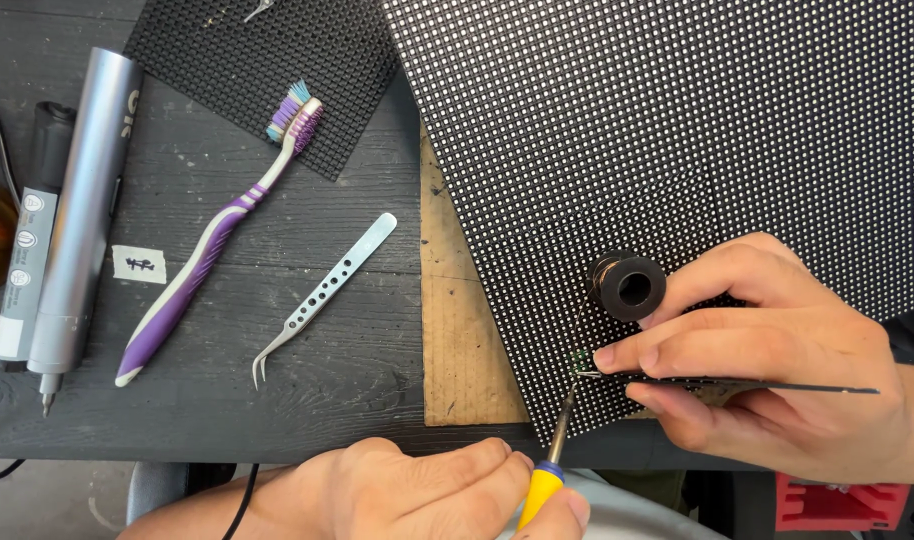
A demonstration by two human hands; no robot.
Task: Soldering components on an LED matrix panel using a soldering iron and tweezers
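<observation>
A large black LED dot panel [677,120] lies tilted over the table's right half. At the bottom, my left hand [417,490] grips a yellow-handled soldering iron [542,490], whose tip touches the panel's lower corner near a tiny green part [578,360]. My right hand [777,350] rests on the panel and pinches thin black tweezers [777,386], their points meeting the iron's tip. A short black cylinder with a hole [627,285] stands on the panel beside my right index finger.
A wooden board [462,340] lies under the panel's edge. On the dark table to the left are silver tweezers [322,295], a purple toothbrush [207,250], a silver pen-shaped tool [82,200] and a smaller black panel [267,60]. A red object [837,505] sits at the lower right.
</observation>
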